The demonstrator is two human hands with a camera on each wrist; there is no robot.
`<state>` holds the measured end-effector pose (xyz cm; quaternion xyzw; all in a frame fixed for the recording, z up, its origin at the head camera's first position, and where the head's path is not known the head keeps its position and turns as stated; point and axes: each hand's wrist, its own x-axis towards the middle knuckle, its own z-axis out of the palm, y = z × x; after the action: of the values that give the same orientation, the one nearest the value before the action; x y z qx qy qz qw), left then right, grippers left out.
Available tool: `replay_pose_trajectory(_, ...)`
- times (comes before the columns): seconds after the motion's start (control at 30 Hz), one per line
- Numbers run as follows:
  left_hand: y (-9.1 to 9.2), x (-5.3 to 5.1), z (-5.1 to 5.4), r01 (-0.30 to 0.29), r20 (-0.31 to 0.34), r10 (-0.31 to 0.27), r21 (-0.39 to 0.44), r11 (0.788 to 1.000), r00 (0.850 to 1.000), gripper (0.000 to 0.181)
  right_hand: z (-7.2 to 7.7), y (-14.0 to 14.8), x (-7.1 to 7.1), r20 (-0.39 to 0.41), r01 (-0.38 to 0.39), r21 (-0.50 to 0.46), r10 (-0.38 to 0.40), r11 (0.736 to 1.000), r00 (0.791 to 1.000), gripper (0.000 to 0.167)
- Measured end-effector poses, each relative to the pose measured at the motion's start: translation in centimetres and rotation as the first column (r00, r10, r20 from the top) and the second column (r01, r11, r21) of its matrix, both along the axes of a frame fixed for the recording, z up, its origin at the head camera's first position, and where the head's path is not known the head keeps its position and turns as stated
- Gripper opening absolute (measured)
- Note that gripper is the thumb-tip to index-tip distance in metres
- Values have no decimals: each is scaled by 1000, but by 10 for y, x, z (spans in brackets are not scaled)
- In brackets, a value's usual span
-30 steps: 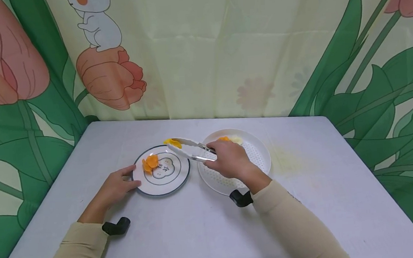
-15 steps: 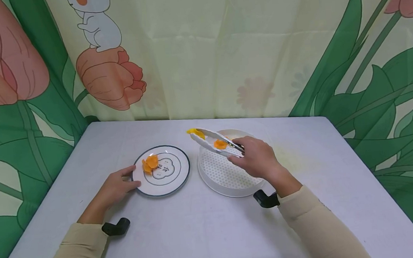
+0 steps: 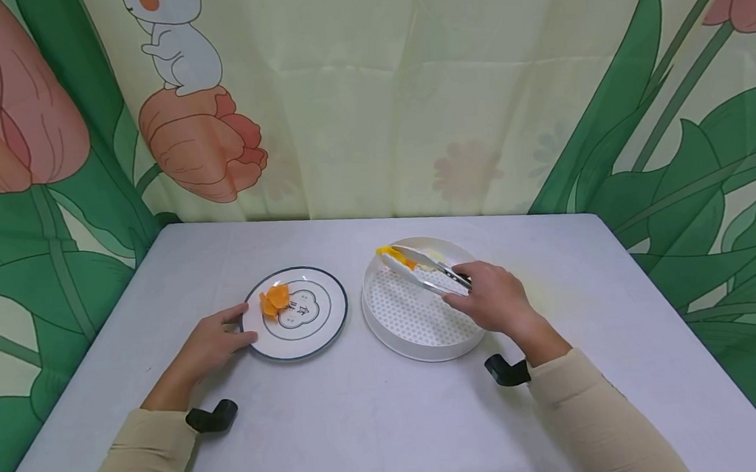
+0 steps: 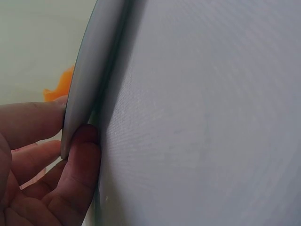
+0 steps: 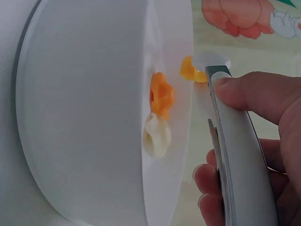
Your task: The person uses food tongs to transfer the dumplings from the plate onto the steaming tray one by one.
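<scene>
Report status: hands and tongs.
Left hand grips plate. Right hand holds tongs, yellow piece at tips, near tray rim. Orange piece, cream piece inside; no obstruction visible.

Plate lettering point(image 3: 300, 310) illegibly small, tongs point(image 5: 244, 155) cropped in right wrist view, orange piece point(image 4: 61, 85) partly hidden

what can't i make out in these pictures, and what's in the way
Head view: the printed characters on the plate, too small to read.
Left wrist view: most of the orange pieces on it, hidden behind the plate.
Right wrist view: the floor of the white tray, hidden by its wall; parts of the tongs and right hand, cut off by the picture's edges.
</scene>
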<state>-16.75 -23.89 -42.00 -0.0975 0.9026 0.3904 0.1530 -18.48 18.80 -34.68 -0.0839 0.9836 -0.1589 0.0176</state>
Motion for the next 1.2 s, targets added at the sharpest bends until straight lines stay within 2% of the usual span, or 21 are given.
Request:
replay_pose_trajectory(0.47, 1, 0, -1, -16, 17, 16, -1, 1000, 1000, 75, -17, -4, -7, 72, -14, 34, 11, 999, 997, 57)
replay_pose_trajectory(0.73, 0, -1, -3, -12, 5, 12, 9, 1000, 1000, 76, -16, -5, -8, 86, -15, 27, 13, 1000, 996, 57)
replay_pose_trajectory(1.03, 0, -1, -3, -11, 15, 11, -4, 1000, 1000, 76, -8, -4, -6, 37, 13, 24, -14, 1000, 999, 62)
replay_pose_trajectory(1.2, 0, -1, -1, -12, 21, 12, -9, 1000, 1000, 77, -2, -9, -4, 23, -11, -7, 11, 1000, 1000, 63)
